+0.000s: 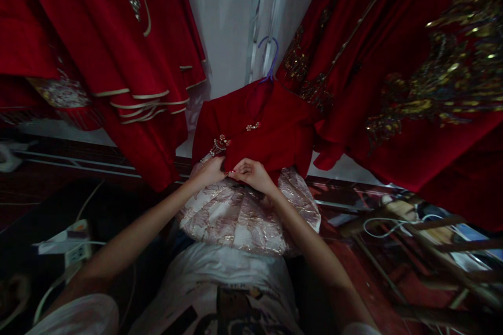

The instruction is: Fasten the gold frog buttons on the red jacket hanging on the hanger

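A red jacket (271,136) with beaded ornaments (221,143) down its front hangs on a purple hanger (270,57). Below its hem, a white and pinkish brocade skirt (236,214) puffs out over my lap. My left hand (212,170) is closed at the jacket's lower front edge. Right beside it, my right hand (251,174) pinches the same edge with thumb and forefinger. Between the fingertips of both hands shows a small bead-like fastening (229,173), too small to make out fully.
Red garments with pale piping (141,63) hang at the left. More red garments with gold sequins (451,73) hang at the right. A power strip (77,246) with cables lies at lower left. Wooden stools (432,241) and a white cable stand at lower right.
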{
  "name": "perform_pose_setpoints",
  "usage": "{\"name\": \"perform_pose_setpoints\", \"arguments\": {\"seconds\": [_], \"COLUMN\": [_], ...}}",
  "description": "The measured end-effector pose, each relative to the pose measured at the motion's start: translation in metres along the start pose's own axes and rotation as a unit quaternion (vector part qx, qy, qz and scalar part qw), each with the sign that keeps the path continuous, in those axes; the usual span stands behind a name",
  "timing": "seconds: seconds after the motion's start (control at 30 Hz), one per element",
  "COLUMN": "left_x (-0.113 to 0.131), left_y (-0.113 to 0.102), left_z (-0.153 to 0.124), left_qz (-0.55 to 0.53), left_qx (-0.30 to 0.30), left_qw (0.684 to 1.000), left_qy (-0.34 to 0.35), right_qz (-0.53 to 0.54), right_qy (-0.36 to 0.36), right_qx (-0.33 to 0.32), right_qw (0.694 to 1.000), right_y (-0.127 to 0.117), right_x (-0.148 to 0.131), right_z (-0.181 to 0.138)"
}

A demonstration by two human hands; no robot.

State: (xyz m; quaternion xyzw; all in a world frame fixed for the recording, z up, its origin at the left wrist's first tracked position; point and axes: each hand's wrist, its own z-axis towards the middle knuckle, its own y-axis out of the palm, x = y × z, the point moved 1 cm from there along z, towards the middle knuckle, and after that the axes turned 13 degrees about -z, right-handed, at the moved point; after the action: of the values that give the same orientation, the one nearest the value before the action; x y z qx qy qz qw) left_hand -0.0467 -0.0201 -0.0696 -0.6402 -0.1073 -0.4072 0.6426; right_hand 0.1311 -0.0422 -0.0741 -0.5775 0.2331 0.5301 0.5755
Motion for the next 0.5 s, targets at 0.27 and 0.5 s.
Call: {"name": "perform_pose_setpoints", "arguments": {"seconds": [0.27, 0.5], "left_x": [-0.007, -0.002], "left_y": [0.005, -0.003], "left_z": [0.004, 0.001], "left_qz": [-0.146, -0.154], "left_qx": [-0.027, -0.018], "left_qw": [0.989, 0.988], "left_qy": [-0.016, 0.007], "right_qz": [-0.079, -0.125], "right_qy": [0.031, -0.006], "right_qx": [0.127, 0.140], "right_qw": [0.988, 0.982], "right_y": [0.015, 0.019], "right_x": [0.022, 0.022], "right_z": [0.002, -0.004]}}
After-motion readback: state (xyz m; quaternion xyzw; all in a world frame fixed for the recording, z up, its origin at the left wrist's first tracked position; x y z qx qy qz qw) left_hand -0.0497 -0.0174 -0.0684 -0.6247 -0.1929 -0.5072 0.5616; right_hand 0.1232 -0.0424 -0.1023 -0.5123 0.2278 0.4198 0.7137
